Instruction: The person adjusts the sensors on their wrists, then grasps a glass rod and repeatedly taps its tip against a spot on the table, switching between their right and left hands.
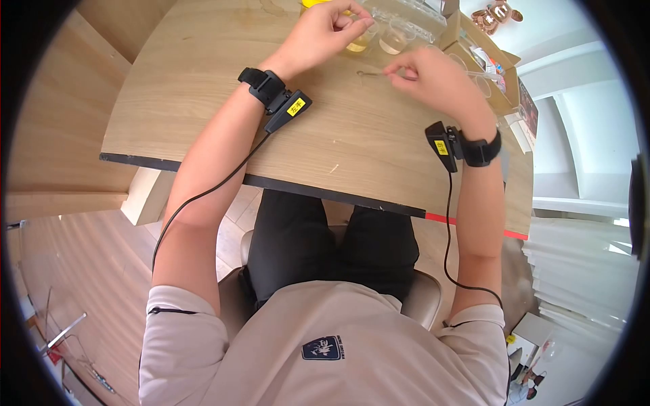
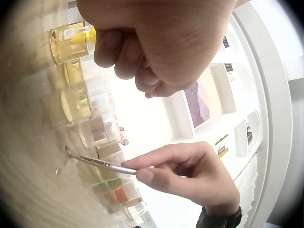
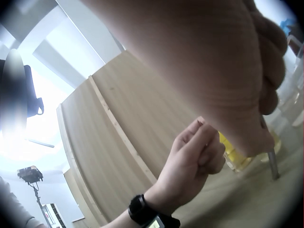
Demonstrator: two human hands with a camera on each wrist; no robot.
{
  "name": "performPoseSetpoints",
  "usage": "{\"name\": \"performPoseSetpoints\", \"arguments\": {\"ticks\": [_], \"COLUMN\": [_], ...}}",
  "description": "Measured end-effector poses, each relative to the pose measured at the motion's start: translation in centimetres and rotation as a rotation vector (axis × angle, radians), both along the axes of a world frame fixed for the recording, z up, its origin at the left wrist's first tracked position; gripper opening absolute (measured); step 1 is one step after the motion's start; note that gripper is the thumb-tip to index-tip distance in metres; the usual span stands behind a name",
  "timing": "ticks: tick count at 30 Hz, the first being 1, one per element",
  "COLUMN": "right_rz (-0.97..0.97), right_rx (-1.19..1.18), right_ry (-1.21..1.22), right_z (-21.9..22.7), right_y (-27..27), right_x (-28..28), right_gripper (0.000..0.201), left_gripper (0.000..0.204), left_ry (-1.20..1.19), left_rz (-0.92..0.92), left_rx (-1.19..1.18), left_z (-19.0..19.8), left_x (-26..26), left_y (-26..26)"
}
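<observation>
My right hand pinches a thin metal tool between thumb and fingers, its far end low over the tabletop. In the left wrist view the tool slants away from the right hand, its tip by the table surface. My left hand is raised beside the cups with its fingers curled; nothing can be made out in it, and the right wrist view shows the left hand's thumb meeting the index finger. Near it stand a cup of yellow liquid and a clear cup. A yellow-tinted beaker is farther along.
A cardboard box with small packets stands at the right, with clear round containers beside it. Behind the cups lies a clear plastic tray. A shiny bear figure is at the back right. The table's dark front edge crosses above my lap.
</observation>
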State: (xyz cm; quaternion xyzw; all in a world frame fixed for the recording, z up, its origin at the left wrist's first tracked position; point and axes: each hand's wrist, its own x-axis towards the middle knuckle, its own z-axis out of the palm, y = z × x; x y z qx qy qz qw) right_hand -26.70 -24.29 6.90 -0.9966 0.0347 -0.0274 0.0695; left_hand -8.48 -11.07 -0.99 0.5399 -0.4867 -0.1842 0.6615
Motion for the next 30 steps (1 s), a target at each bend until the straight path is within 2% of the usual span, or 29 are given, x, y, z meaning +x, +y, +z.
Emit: {"name": "performPoseSetpoints", "arguments": {"ticks": [4,6,7,10,12,15,17,19,21,23,25,27,30], "right_rz": [-0.029,-0.279,-0.279,-0.172,-0.060,-0.107,-0.115,-0.138,-0.108,-0.084,-0.063,-0.038,0.020], "right_rx": [0.013,-0.138,-0.136,-0.146,-0.074,-0.072,-0.091,-0.115,-0.085,-0.126,-0.163,-0.257,-0.199], "right_ry": [-0.012,0.148,0.150,0.195,0.017,0.003,0.026,0.043,-0.066,-0.077,-0.093,-0.057,0.065], "right_z": [2.1,4.1,3.5,1.0,-0.1,1.5,1.2,0.6,-0.3,-0.9,-1.1,0.0,1.5], "right_y": [-2.6,-2.3,-2.5,-2.9,-1.7,-1.6,-2.2,-2.2,-0.6,-0.5,-0.2,-0.1,1.7], "right_x": [-2.2,-2.8,-2.7,-2.0,-1.1,-0.8,-0.1,0.1,0.2,0.1,-0.2,-0.7,-0.8], "right_gripper": [0.023,0.023,0.023,0.022,0.027,0.024,0.024,0.025,0.022,0.021,0.019,0.017,0.017], "left_gripper": [0.012,0.012,0.012,0.012,0.012,0.011,0.012,0.012,0.012,0.011,0.011,0.011,0.012], "left_ry": [-0.044,-0.038,-0.044,-0.061,-0.068,-0.070,-0.049,-0.052,-0.051,0.038,0.006,-0.028,-0.107], "left_rz": [0.062,0.064,0.064,0.062,0.070,0.081,0.040,0.043,0.050,-0.008,0.010,0.035,0.063], "left_rx": [0.018,0.007,0.025,0.051,0.056,0.021,0.109,0.068,0.030,-0.039,-0.013,0.000,-0.007], "left_z": [0.0,0.1,0.1,0.2,0.1,0.1,0.1,0.1,0.2,0.0,-0.1,0.0,0.1], "left_x": [-0.3,-0.3,-0.3,-0.4,-0.5,-0.5,-0.2,-0.2,-0.3,-0.6,-0.5,-0.1,0.0], "left_y": [0.3,0.2,0.3,0.4,0.5,0.6,0.8,0.6,0.3,0.1,0.2,0.4,0.5]}}
